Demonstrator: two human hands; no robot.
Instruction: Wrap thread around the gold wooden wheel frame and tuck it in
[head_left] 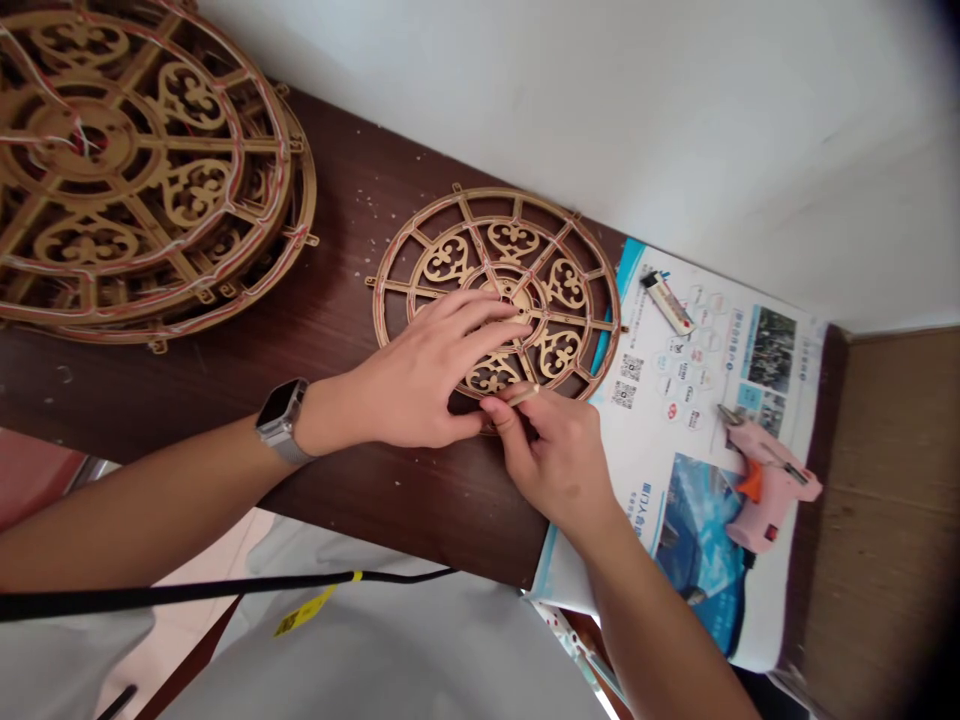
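Note:
A round bronze-coloured openwork frame point(600, 300) lies flat on the dark brown table, with red and white wires running along its rings and spokes. My left hand point(420, 375), a watch on its wrist, rests over the frame's near left part with fingers stretched toward the hub; its thumb points at my right hand. At the near rim, my right hand point(566, 455) is closed in a pinch around a thin pale stick point(525, 396). Part of the rim under both hands is hidden.
Several similar wired frames point(300, 200) are stacked at the left. On a printed sheet point(645, 430) at the right lie a lighter point(669, 303) and a pink glue gun point(769, 485). A cardboard box point(877, 480) stands at the far right, and a white wall point(637, 110) runs behind.

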